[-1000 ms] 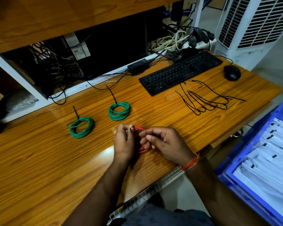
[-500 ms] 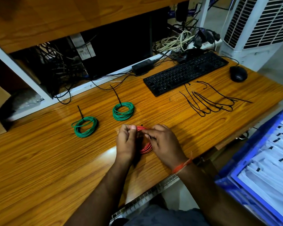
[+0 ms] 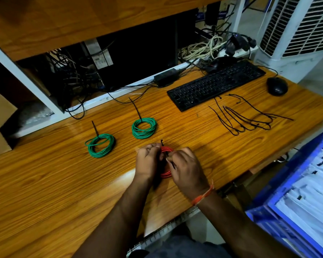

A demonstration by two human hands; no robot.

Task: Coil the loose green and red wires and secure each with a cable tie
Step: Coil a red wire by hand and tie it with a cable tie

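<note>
A red wire coil (image 3: 166,173) stands between my two hands near the table's front edge, mostly hidden by them. My left hand (image 3: 147,162) grips its upper left side. My right hand (image 3: 185,166) pinches a black cable tie (image 3: 172,163) that wraps the coil, and the tie's other end pokes up above my left fingers. Two green wire coils lie further back, one on the left (image 3: 100,147) and one in the middle (image 3: 144,127). Each has a black tie tail sticking up from it.
Several loose black cable ties (image 3: 250,118) lie to the right, in front of a black keyboard (image 3: 215,84) and a mouse (image 3: 277,86). A blue crate (image 3: 265,218) of white items stands at the lower right. Tangled cables fill the shelf behind the wooden table (image 3: 45,183).
My hands have closed in tighter around the red coil, and my right fingers have shifted onto the cable tie. The camera has drifted slightly; the green coils have not moved.
</note>
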